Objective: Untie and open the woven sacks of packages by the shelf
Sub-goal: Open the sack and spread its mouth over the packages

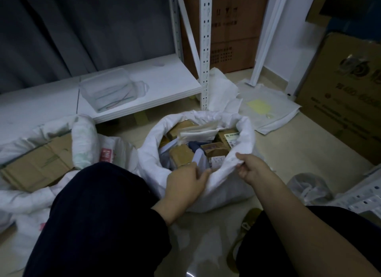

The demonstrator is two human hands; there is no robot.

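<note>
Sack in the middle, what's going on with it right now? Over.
Both hands on the near rim: left hand, right hand gripping the cloth. Middle sack open, packages showing. Nothing blocking.

The pale tiled floor [288, 153] carries an open white woven sack [226, 186] full of packages. Left of this sack lies a second white sack [26, 198] holding flattened cardboard. Behind it stands a white metal shelf [165, 87] with a clear plastic container [109, 89] on its lowest board, and right of it a large cardboard box [346, 95]
</note>
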